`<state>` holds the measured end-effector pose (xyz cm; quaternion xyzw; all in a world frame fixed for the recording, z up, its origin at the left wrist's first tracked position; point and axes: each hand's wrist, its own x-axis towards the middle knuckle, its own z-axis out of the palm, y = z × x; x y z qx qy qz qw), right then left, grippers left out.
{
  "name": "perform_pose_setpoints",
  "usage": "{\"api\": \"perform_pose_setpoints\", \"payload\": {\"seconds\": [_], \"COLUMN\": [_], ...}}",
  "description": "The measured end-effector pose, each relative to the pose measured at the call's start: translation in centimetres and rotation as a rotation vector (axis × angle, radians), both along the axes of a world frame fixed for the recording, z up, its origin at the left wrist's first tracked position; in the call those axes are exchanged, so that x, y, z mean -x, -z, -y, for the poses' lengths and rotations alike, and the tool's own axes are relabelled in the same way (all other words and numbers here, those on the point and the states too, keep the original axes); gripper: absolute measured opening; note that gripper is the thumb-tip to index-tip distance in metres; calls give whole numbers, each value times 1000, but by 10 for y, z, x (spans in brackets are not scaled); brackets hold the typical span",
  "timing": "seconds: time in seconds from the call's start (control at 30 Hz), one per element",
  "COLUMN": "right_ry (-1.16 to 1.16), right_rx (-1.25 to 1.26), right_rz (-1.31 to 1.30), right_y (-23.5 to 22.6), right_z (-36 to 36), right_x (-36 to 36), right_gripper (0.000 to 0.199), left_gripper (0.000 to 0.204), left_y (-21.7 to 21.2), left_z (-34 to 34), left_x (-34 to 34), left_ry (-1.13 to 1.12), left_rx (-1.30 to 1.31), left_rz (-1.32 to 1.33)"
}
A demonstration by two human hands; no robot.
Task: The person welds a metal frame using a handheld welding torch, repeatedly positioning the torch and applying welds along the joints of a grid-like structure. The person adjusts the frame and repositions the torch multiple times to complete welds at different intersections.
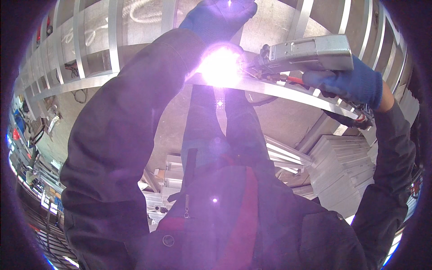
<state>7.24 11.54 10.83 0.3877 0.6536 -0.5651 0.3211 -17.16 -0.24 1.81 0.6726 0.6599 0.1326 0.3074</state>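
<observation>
My right hand, in a blue glove, grips a silver handheld welding gun whose nozzle points left at a bright white-violet flash. The flash sits on a horizontal bar of a metal frame. My left hand, also in a blue glove, rests against the frame just above the flash; the glare hides its fingers and what they touch. Both arms wear dark sleeves.
The frame's upright slats stretch left and right of the weld. Stacks of pale metal profiles lie on the floor below, right of my legs. Cables and tools lie on the concrete at left.
</observation>
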Motion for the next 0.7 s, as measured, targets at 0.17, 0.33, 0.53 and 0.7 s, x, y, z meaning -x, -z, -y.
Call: {"api": "perform_pose_setpoints", "payload": {"seconds": [0.17, 0.33, 0.53, 0.7], "right_ry": [-12, 64, -26, 9], "right_rx": [-4, -34, 25, 48], "right_rz": [84, 48, 68, 106], "right_y": [-11, -11, -10, -5], "right_z": [1, 8, -2, -6], "right_x": [8, 5, -1, -16], "right_gripper": [40, 41, 57, 57], "left_gripper": [50, 56, 58, 64], "left_y": [-8, -40, -74, -48], "left_z": [-19, 0, -4, 1], "left_x": [14, 19, 18, 16], "left_ry": [-112, -259, -168, -177], "left_rx": [530, 528, 518, 507], "left_rz": [561, 863, 778, 700]}}
